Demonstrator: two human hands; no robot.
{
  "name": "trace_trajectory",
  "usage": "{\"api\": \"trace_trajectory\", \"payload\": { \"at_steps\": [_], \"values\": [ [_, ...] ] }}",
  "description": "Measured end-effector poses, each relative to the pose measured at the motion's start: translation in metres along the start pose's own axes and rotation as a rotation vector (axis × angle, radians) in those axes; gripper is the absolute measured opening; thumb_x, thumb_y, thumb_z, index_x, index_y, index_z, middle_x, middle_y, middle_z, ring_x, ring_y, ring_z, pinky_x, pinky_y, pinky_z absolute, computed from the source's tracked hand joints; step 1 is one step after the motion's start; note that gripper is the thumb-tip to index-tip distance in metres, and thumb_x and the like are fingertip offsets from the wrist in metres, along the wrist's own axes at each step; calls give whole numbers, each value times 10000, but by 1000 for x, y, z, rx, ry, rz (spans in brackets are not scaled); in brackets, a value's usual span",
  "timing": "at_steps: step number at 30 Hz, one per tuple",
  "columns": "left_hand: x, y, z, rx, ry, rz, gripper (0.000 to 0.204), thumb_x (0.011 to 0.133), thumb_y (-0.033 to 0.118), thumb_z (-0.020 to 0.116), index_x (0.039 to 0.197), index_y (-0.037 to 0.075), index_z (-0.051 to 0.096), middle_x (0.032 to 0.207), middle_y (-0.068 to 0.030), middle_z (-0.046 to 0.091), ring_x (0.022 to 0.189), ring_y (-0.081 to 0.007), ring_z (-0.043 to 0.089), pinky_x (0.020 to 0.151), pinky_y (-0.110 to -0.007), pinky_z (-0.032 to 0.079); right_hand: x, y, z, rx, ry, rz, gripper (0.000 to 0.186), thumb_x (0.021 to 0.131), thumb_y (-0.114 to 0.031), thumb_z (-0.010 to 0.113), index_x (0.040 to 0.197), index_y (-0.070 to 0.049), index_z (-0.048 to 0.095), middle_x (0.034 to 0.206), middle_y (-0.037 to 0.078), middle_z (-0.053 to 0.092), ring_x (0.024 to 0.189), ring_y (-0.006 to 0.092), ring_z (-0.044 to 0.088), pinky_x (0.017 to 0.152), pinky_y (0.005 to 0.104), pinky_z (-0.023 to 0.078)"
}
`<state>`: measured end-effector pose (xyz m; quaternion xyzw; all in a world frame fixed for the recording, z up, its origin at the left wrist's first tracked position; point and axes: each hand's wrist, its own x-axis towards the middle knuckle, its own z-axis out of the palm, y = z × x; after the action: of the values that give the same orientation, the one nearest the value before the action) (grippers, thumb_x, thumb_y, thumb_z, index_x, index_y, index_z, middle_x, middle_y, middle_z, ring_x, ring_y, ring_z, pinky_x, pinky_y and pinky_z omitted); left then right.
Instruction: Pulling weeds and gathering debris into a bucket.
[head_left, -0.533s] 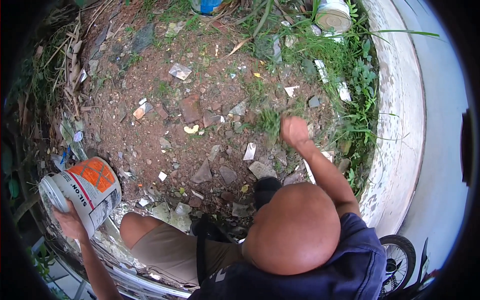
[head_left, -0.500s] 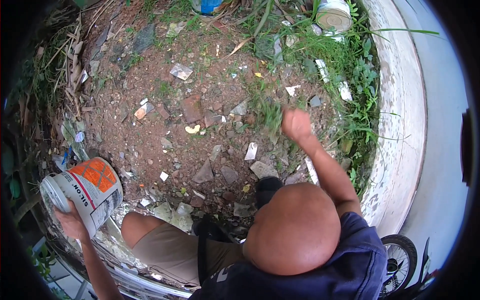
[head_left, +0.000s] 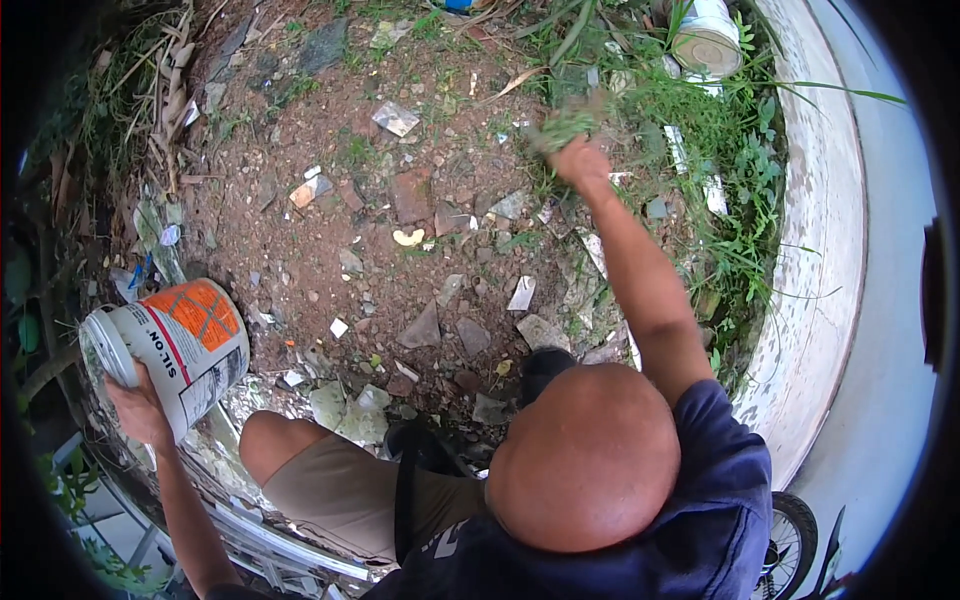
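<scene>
On the left, a white plastic bucket [head_left: 165,365] with an orange panel lies tilted on its side. My left hand [head_left: 140,408] grips it near the rim; part of its fingers is hidden, and I cannot see what the bucket holds. My right arm reaches far forward over the dirt ground. In my closed right hand [head_left: 582,165] is a tuft of grass [head_left: 566,127], smeared by motion. Rooted grass stands close around that hand, and I cannot tell whether the tuft is loose from the soil.
Broken tile and stone pieces, such as a brick fragment [head_left: 411,195], litter the soil [head_left: 300,250]. Weeds [head_left: 735,230] line a pale wall base [head_left: 830,220] on the right. Another white bucket [head_left: 707,40] lies at the far right. A motorcycle wheel [head_left: 790,540] shows lower right.
My right hand has swung farther forward and slightly left with the grass in it. My left hand stays on the bucket. The whole view has shifted a little.
</scene>
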<state>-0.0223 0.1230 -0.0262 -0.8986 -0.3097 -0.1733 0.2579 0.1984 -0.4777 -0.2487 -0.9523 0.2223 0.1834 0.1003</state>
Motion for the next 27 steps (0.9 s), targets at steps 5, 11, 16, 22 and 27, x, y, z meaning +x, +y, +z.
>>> {"api": "trace_trajectory", "payload": {
  "at_steps": [5,11,16,22,27],
  "values": [
    [-2,7,-7,4,-32,-12,619,764,533,513,1177,75,457,1090,-136,558,861,-325,582,692,-397,469,-43,-18,40,-220,138,-187,744,734,-524,531,1279,-67,313,1218,225,394,993,365,513,750,382,483],
    [-1,9,-2,10,2,5,609,769,521,508,1175,70,459,1078,-134,559,880,-323,575,700,-402,466,-28,11,31,-145,87,-333,375,797,-342,504,1076,-92,472,1071,212,481,782,354,584,667,413,493],
    [-1,2,1,15,0,14,608,769,519,508,1173,68,462,1082,-135,553,887,-321,572,705,-404,465,-12,9,17,-227,72,-422,259,782,-273,491,914,-62,562,914,181,603,810,330,599,698,421,482],
    [0,4,-1,51,-1,-24,601,769,512,515,1173,70,460,1073,-130,562,876,-320,576,693,-401,470,-49,93,-19,-97,137,-90,305,764,-310,510,906,-44,561,965,208,579,827,351,584,731,433,461],
    [0,-6,11,-22,34,62,620,761,519,520,1177,63,462,1073,-135,562,877,-326,574,704,-407,466,-88,159,7,-482,220,-130,372,760,-323,535,1032,-70,509,1186,207,437,1061,351,460,830,474,388]
  ]
}}
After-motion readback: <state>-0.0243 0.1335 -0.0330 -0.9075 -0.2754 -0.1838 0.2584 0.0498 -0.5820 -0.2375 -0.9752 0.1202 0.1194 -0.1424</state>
